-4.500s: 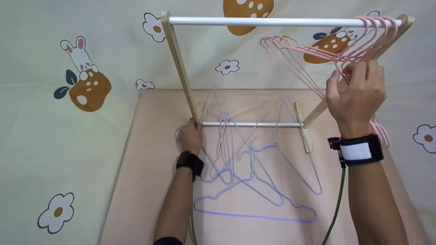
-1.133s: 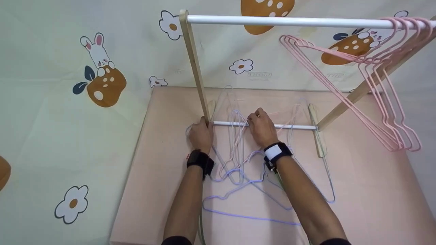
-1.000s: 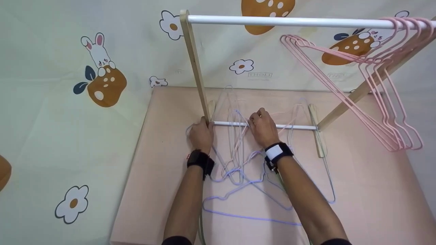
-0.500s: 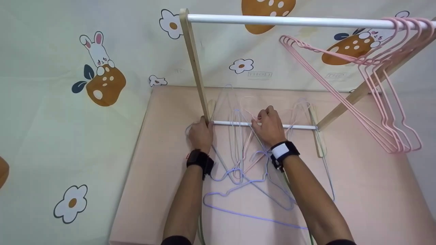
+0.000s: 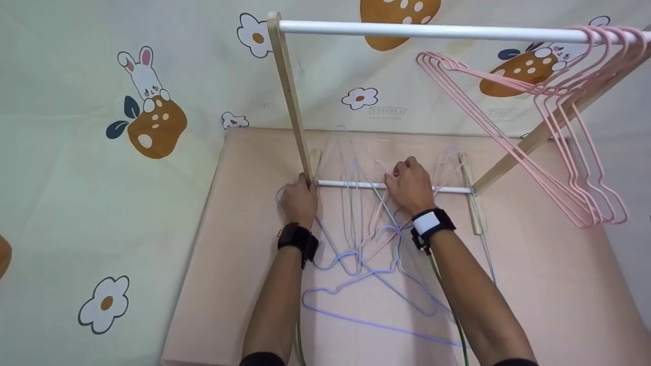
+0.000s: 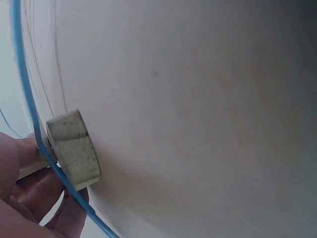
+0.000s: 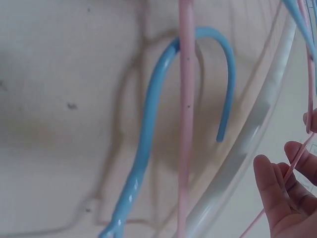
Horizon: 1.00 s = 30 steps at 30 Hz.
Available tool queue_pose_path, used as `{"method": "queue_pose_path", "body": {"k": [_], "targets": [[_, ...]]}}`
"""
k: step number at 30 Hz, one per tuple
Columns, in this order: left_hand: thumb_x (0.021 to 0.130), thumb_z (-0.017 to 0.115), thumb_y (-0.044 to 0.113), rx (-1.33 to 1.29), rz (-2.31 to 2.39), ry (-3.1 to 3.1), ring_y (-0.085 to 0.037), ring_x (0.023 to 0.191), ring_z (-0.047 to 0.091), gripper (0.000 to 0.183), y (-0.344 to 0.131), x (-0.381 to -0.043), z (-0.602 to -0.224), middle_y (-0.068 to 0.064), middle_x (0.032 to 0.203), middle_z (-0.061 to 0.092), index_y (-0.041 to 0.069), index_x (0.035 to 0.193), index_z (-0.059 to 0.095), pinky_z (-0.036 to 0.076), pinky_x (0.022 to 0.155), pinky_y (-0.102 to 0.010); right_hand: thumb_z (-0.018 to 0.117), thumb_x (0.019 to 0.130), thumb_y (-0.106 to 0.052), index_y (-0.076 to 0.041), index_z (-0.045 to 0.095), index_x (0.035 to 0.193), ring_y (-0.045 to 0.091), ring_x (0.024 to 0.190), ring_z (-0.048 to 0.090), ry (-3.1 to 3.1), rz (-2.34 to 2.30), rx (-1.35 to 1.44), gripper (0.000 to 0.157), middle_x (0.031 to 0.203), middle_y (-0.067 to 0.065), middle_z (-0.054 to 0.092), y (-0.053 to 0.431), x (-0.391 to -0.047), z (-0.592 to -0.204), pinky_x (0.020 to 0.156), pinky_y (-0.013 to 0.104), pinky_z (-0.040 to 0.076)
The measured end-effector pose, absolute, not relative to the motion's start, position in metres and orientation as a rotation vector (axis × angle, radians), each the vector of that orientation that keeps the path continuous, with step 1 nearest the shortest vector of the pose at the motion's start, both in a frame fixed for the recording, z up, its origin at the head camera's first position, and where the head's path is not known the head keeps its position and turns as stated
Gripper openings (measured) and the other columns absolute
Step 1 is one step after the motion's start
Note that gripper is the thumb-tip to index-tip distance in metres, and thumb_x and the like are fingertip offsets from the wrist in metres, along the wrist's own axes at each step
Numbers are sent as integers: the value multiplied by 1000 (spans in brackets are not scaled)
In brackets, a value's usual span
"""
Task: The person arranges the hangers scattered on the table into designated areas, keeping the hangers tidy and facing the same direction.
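Note:
My left hand [image 5: 299,202] grips the foot of the rack's left wooden post [image 5: 289,91]; in the left wrist view its fingers [image 6: 42,193] curl around the wooden base piece [image 6: 74,151], and a blue hanger wire [image 6: 27,94] crosses in front. Near the middle of the rack's lower bar [image 5: 351,184], my right hand [image 5: 411,188] pinches a pink clothes hanger [image 7: 297,161] by its wire. That hanger's hook points toward the wall, and it overlaps the purple-blue hangers [image 5: 366,322]. A blue hook [image 7: 143,134] lies close by in the right wrist view.
Several pink hangers [image 5: 552,91] hang at the right end of the rack's white top rail [image 5: 407,30]. Loose hangers lie tangled across the lower bar and on the pink tabletop [image 5: 224,284]. A patterned cloth [image 5: 61,203] covers the wall behind.
My right hand has come down from the hanging pink hangers to the pile. Over the last second it has shifted slightly right, moving the pinched pink hanger. My left hand stays on the post.

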<state>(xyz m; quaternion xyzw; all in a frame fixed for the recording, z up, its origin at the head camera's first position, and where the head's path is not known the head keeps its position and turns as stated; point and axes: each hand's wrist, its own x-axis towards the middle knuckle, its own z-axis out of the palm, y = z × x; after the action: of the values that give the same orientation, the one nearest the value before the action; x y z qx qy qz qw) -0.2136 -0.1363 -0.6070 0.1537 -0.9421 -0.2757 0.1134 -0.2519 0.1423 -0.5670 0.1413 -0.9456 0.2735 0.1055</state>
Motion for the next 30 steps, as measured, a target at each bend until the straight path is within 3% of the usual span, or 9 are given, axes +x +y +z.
{"method": "queue_pose_path", "body": {"k": [10,21,30], "targets": [[109,73,31,456,-796,-2784,-41,88,76,30,-134,-211,-599,-17,96,79,3,119,73,59,75,-54,76,97,-13,9,77,97,46,92,72,-2648,693,534,22,102,26,72,152,-250,-546,83,58,59],[107,75,29,418,-828,-2727,-41,83,75,26,-137,-212,-604,-17,87,76,3,108,72,57,70,-55,75,96,-1,11,78,96,45,89,75,-2566,638,587,13,102,25,75,167,-248,-527,80,57,62],[109,73,31,422,-856,-2736,-38,82,75,27,-139,-213,-610,-15,88,76,3,111,73,57,70,-52,74,99,-1,13,78,103,43,95,76,-2510,659,608,15,108,25,76,171,-244,-523,83,55,63]]}}
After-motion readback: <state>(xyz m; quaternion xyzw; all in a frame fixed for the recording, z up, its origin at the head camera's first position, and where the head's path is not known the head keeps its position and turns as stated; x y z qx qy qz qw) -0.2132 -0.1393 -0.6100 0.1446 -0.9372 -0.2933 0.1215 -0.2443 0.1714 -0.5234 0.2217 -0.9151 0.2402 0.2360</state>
